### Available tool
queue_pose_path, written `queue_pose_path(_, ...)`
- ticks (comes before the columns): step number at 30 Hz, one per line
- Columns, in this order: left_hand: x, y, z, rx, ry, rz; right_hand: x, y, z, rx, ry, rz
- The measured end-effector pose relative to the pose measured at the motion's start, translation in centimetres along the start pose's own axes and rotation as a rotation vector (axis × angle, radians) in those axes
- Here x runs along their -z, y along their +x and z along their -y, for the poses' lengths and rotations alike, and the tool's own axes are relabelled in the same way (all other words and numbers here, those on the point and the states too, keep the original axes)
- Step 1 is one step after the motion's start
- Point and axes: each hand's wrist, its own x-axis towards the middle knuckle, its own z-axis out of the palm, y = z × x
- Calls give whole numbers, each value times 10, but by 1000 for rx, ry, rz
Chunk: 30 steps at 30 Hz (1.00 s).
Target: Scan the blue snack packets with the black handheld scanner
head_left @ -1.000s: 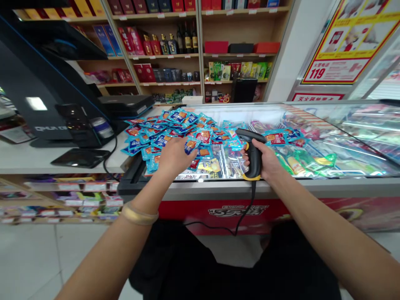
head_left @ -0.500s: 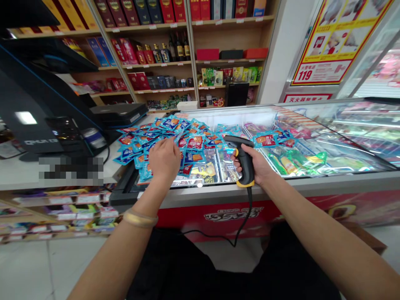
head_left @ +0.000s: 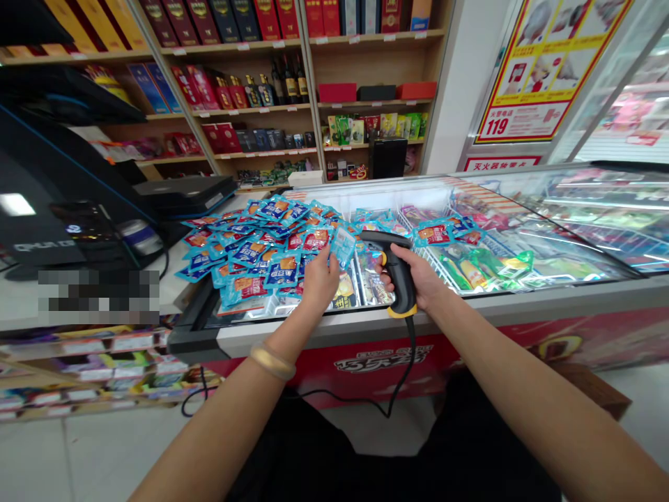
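Pinched in my left hand [head_left: 320, 280] is a light-blue snack packet [head_left: 343, 247], its pale printed back turned up. My right hand [head_left: 421, 276] grips a black and yellow barcode scanner [head_left: 401, 279] by its handle, the head pointing left toward that packet. A cable [head_left: 410, 348] hangs from the scanner's base. To the left of my left hand spreads a heap of blue and red snack packets [head_left: 251, 252] on the glass top of a chest freezer [head_left: 293, 328]. A smaller group of the same packets [head_left: 433, 232] lies beyond the scanner.
At the left stands a checkout terminal [head_left: 57, 209] on a white counter. Frozen goods [head_left: 475, 272] show through the freezer's glass. Behind rise shelves [head_left: 235, 45] of boxes and bottles. A wooden stool [head_left: 590, 390] sits low at the right.
My left hand has moved right from the heap, now with a packet in its fingers close to the scanner. My right hand still grips the scanner. The view has shifted slightly.
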Motion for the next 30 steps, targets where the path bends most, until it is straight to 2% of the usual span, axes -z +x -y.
queue_pose_path(4,1,-2,-4,-39,193,7,1,1,-1,13,-37,-2)
queue_pose_path(15,1,-1,-3,-79,287,14,-2,2,-1,-6,-41,-26)
queue_pose_path(20,-5,6,-20,-207,384,112,12,-1,13,84,64,-93)
queue_pose_path(22,-17,14,-34,-262,466,165,25,-5,26,145,90,-160)
queue_pose_path(24,-38,21,-49,-307,535,237,41,-10,40,192,101,-213)
queue_pose_path(30,-116,31,-83,-428,607,478,79,-19,75,224,114,-402)
